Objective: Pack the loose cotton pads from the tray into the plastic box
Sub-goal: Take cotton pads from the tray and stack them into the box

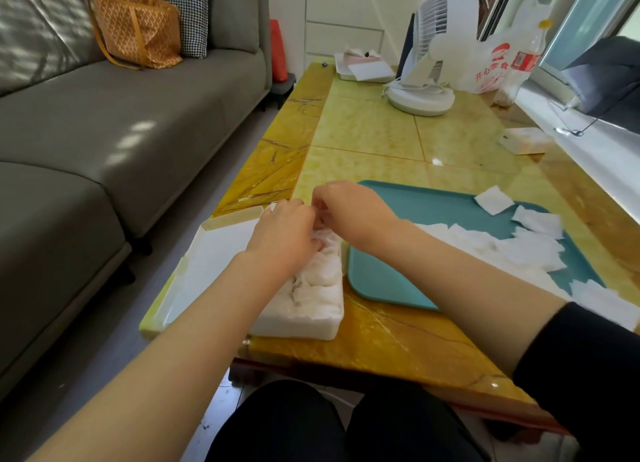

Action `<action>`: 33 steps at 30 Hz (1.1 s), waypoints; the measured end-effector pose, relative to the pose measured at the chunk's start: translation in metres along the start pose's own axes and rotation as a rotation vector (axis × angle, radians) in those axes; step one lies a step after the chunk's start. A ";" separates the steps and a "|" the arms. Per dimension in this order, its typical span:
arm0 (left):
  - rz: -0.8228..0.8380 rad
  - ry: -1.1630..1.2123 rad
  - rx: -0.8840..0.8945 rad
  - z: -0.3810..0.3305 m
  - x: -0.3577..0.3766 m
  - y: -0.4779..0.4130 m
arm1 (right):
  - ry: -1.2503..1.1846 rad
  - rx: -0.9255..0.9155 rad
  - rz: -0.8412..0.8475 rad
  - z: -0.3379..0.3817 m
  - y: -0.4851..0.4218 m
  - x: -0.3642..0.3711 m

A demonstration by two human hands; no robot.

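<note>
**Inspector:** Where is the stock?

**Me:** It is split. A heap of thin square white cotton pads (519, 250) lies loose on the flat teal plastic tray (381, 281). A crumpled batch already fills the translucent white plastic box (298, 328). The box stands just left of the tray on the yellow marbled counter (398, 351), with its lid (214, 254) laid open on the left.

**Inspector:** State of the fingers?

**Me:** My left hand (284, 236) has its fingers curled down into the pads at the box's far end, gripping them. My right hand (349, 209) meets it there with its fingers bent. Whether they pinch a pad, I cannot tell.

**Inspector:** Handling properties?

**Me:** I judge them light, soft and compressible. They are not fragile, but they are likely to fluff up and spring out of the box. They are best taken as a small stack, pinched across the flat faces near one edge, then pressed down level.
</note>
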State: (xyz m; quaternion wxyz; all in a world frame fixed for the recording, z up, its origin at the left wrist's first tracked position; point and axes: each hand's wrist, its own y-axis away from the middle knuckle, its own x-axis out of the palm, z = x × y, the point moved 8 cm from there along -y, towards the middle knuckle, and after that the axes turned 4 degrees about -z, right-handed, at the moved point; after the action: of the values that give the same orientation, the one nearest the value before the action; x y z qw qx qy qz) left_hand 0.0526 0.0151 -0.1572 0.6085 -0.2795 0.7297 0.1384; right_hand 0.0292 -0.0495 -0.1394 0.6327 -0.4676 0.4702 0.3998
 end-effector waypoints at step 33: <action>0.228 -0.113 0.128 -0.124 0.080 0.025 | 0.013 0.349 0.203 -0.146 0.134 0.021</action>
State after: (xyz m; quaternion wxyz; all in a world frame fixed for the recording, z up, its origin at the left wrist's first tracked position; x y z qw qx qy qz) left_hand -0.0700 -0.0511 -0.2103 0.6455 -0.1473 0.7286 0.1753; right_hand -0.1248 -0.1572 -0.2066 0.6577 -0.3035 0.5811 0.3711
